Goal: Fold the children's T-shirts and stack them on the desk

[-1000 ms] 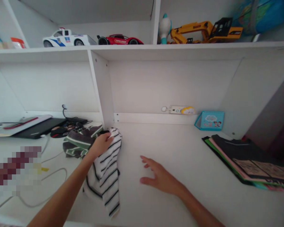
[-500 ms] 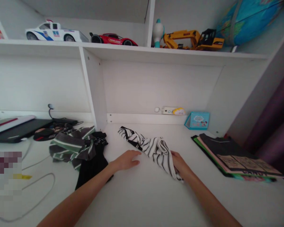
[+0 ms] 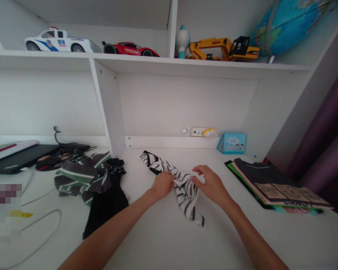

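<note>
Striped garment [image 3: 182,183]: bunched on desk [image 3: 157,236], taken as clock centre. Left hand [image 3: 162,185]: 9 o'clock, fingertips together, seemingly pinching cloth. Right hand [image 3: 211,183]: 3 o'clock, fingers apart, thumb at fold edge; contact cannot be told. Risk, judged: one-sided pull could tighten twist or set creases; loose end, 5 o'clock, could catch underneath. Against half second ago: left hand now on cloth, then clear of it; right hand higher, off lower edge.
</note>
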`<action>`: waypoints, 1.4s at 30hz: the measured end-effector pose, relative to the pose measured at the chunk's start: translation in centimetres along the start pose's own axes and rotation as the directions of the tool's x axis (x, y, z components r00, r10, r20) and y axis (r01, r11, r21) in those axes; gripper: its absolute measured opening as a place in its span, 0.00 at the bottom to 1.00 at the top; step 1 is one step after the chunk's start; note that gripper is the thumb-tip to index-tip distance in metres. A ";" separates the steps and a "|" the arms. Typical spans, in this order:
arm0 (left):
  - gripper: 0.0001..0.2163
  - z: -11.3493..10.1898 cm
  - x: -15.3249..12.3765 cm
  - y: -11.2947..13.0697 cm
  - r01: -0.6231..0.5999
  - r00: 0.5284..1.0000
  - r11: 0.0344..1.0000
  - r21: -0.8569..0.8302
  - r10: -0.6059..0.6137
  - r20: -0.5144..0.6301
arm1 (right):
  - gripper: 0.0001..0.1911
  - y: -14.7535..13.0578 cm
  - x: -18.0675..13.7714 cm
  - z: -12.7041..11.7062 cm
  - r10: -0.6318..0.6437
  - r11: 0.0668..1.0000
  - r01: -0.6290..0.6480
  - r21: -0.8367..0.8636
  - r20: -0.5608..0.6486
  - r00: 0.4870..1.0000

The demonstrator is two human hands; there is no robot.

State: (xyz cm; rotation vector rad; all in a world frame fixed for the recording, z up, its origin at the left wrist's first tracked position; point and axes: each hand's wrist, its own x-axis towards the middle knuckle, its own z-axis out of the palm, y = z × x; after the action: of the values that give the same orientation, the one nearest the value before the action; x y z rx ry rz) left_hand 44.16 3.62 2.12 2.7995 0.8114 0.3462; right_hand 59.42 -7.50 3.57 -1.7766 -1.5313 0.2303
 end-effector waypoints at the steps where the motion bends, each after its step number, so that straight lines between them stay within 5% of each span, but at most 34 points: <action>1: 0.12 -0.7 0.3 0.5 -0.016 1.000 1.000 -0.014 0.016 0.000 | 0.24 -0.7 0.1 0.3 -0.095 0.993 0.093 -0.067 -0.026 0.995; 3: 0.12 -2.5 0.8 1.4 -0.061 0.998 0.994 -0.087 0.060 -0.019 | 0.29 -1.9 0.5 1.0 -0.216 0.966 0.212 -0.152 -0.014 0.976; 6: 0.13 -5.2 1.3 1.6 -0.170 0.976 0.948 -0.267 0.126 -0.176 | 0.14 -3.2 2.1 0.8 -0.185 0.973 0.175 -0.149 -0.058 0.981; 8: 0.22 -5.9 1.3 0.5 -0.234 0.958 0.932 -0.278 0.171 -0.231 | 0.08 -3.7 3.6 -0.6 -0.173 0.979 0.155 -0.131 -0.134 0.976; 10: 0.28 -5.3 1.2 -1.5 -0.185 0.971 0.965 -0.187 0.150 -0.184 | 0.07 -4.2 5.1 -2.8 -0.183 0.980 0.162 -0.112 -0.205 0.962; 12: 0.22 -4.0 1.2 -3.9 -0.020 0.985 0.996 -0.092 0.003 -0.174 | 0.07 -4.7 6.1 -5.2 -0.198 0.979 0.177 -0.100 -0.265 0.944; 16: 0.09 -2.3 1.4 -7.5 0.202 0.930 0.975 -0.091 -0.220 -0.293 | 0.09 -5.3 7.4 -9.5 -0.244 0.969 0.219 -0.111 -0.337 0.909; 19: 0.08 -3.6 2.3 -8.5 0.194 0.900 0.975 -0.113 -0.222 -0.374 | 0.11 -5.0 8.0 -12.6 -0.264 0.957 0.198 -0.213 -0.354 0.897; 23: 0.11 -8.1 3.7 -8.2 0.142 0.858 0.978 -0.152 -0.198 -0.473 | 0.09 -4.6 8.6 -16.8 -0.175 0.935 0.012 -0.355 -0.433 0.884; 26: 0.13 -11.6 3.5 -7.6 0.046 0.898 0.974 -0.220 -0.137 -0.418 | 0.10 -4.6 8.5 -19.5 -0.093 0.886 -0.164 -0.434 -0.514 0.853; 29: 0.16 -13.7 2.0 -7.0 -0.086 0.979 0.907 -0.413 -0.001 -0.205 | 0.15 -4.8 7.9 -21.6 -0.086 0.856 -0.249 -0.454 -0.600 0.796; 31: 0.15 -14.4 1.1 -6.7 -0.133 0.990 0.866 -0.481 0.093 -0.106 | 0.17 -5.1 7.3 -22.8 -0.081 0.855 -0.275 -0.440 -0.636 0.767; 35: 0.12 -15.8 1.2 -6.5 -0.162 0.981 0.937 -0.309 0.121 -0.149 | 0.15 -6.7 6.1 -24.7 -0.161 0.817 -0.268 -0.510 -0.648 0.744; 38: 0.14 -18.1 1.8 -5.5 -0.104 0.903 0.985 -0.138 0.036 -0.428 | 0.21 -8.5 4.5 -25.5 -0.239 0.797 -0.278 -0.536 -0.704 0.669; 42: 0.14 -21.0 0.4 -2.3 0.031 0.595 1.000 -0.001 -0.019 -0.803 | 0.35 -9.2 1.4 -26.6 -0.275 0.839 -0.266 -0.476 -0.791 0.547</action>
State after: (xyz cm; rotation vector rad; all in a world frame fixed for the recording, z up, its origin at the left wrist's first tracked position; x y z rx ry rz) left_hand 37.49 8.55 21.60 2.5449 0.9839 1.6982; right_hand 68.32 -17.68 28.29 -1.8410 -0.8711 -1.0791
